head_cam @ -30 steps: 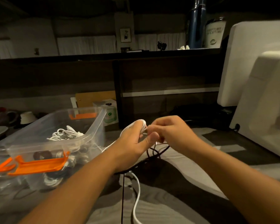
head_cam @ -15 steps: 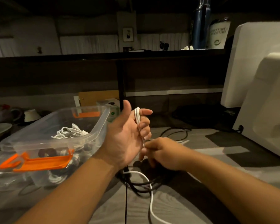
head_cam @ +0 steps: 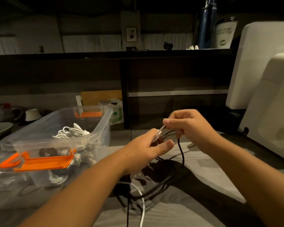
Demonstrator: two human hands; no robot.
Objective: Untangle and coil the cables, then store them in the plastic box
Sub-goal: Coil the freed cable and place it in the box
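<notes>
While left hand (head_cam: 147, 149) grips thin white cable (head_cam: 160, 131), right hand (head_cam: 188, 126) pinches its end, thin black cable (head_cam: 181, 153) dangling from the same grip. Likely step: coiling; next needs the black strand freed, then coil into clear orange-latched plastic box (head_cam: 103, 123), near left.

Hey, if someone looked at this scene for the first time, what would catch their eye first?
First, the two hands meeting mid-frame: the left hand and right hand both pinch a thin white cable, with a black cable trailing down below the right hand. Next, on the left, the clear plastic box with its bright orange latch and white coils already inside.
</notes>
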